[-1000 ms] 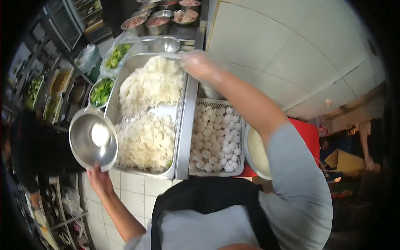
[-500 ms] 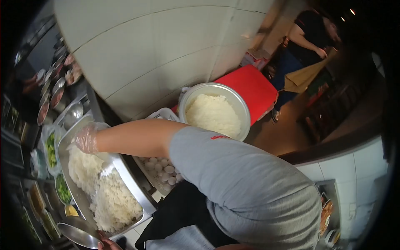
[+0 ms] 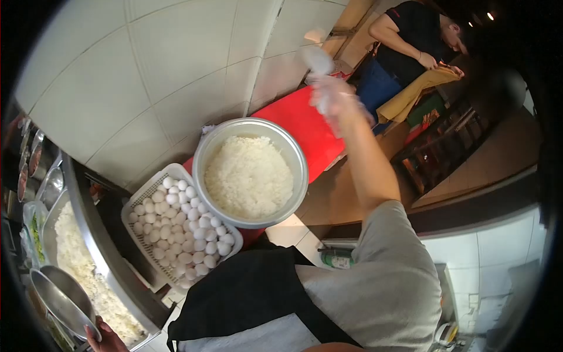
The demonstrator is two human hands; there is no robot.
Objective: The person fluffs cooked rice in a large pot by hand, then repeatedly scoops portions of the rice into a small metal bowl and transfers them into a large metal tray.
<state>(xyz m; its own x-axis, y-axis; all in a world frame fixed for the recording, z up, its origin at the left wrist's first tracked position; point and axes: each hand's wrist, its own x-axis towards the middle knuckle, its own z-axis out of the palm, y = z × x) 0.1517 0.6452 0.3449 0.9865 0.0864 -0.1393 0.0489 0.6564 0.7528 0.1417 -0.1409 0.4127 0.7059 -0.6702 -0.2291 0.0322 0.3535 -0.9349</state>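
The gloved right hand [image 3: 335, 101] closes around a blurred white utensil [image 3: 317, 60] over the red table's [image 3: 296, 120] edge; the left hand [image 3: 107, 339] pinches a metal bowl's [image 3: 61, 300] rim beside the rice tray [image 3: 49, 237].

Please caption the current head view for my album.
Clear-gloved right hand holds a blurred white utensil near a round silver pot of white rice.

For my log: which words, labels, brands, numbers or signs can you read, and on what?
None can be read.
Pale label on the small green container beside the grey cloth sleeve: too blurred.
Marks on the dark-green object below the ochre cloth: too small and blurred.
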